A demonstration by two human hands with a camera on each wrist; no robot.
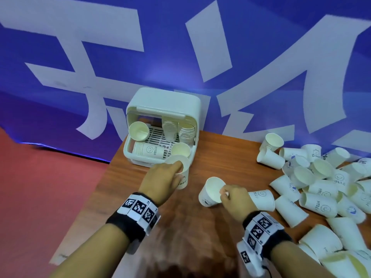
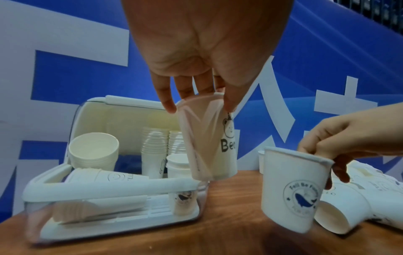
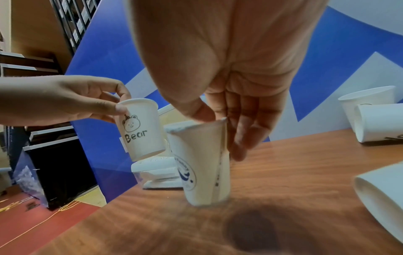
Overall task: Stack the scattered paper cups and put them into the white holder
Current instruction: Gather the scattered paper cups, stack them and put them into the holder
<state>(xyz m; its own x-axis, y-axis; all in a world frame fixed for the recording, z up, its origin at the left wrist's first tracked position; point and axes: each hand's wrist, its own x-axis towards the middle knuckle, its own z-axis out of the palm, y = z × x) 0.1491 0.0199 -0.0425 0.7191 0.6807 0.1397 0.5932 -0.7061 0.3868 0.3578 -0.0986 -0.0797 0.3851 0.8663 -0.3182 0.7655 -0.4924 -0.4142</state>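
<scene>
The white holder (image 1: 138, 117) stands open at the table's back left, with several stacked and single paper cups (image 1: 138, 131) inside. My left hand (image 1: 162, 177) pinches the rim of a "Bear" cup (image 1: 183, 178) and holds it upright just above the holder's front right corner; the same Bear cup (image 3: 141, 131) hangs clear of the table. My right hand (image 1: 233, 197) pinches the rim of a whale-logo cup (image 1: 210, 192), and that whale cup (image 2: 292, 191) is tilted, its base near the wood. The holder (image 2: 104, 186) shows cup stacks at its back.
A heap of loose paper cups (image 1: 321, 187) covers the right side of the wooden table (image 1: 160, 227). A blue banner (image 1: 100, 47) stands behind. The table's left edge drops to a red floor (image 1: 40, 187). One cup (image 1: 263, 199) lies right beside my right hand.
</scene>
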